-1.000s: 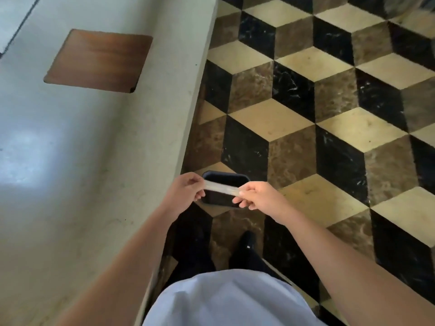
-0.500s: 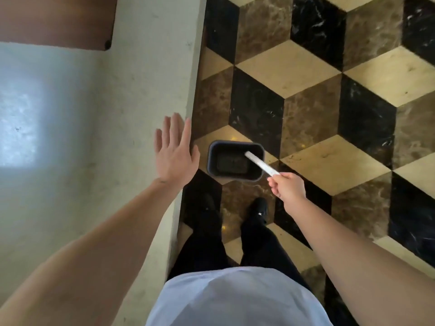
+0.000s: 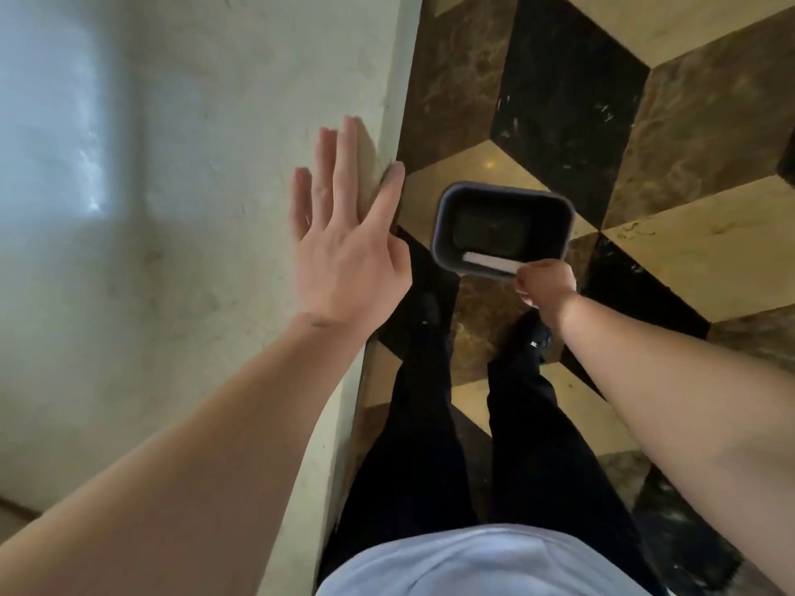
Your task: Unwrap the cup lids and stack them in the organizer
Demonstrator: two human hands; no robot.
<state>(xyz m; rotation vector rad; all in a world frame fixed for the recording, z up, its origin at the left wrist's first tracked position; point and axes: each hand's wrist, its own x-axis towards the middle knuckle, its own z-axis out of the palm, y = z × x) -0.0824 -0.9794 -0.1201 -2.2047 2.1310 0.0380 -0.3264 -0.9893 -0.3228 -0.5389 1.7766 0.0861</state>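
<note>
The right hand (image 3: 543, 282) pinches 1 end of a pale wrapper strip (image 3: 490, 263), which juts left from its fingertips over the near rim of the dark bin (image 3: 443, 217). The left hand (image 3: 344, 234) lies flat, fingers straight, at the counter (image 3: 215, 165) edge.

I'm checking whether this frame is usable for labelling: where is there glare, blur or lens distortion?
Head view: pale glare washes out the counter at left; wide-angle stretch enlarges both forearms near the bottom edge; the left hand and floor tiles look soft; the bin interior is dark, yet the white strip pinched by the right hand reads clearly.
</note>
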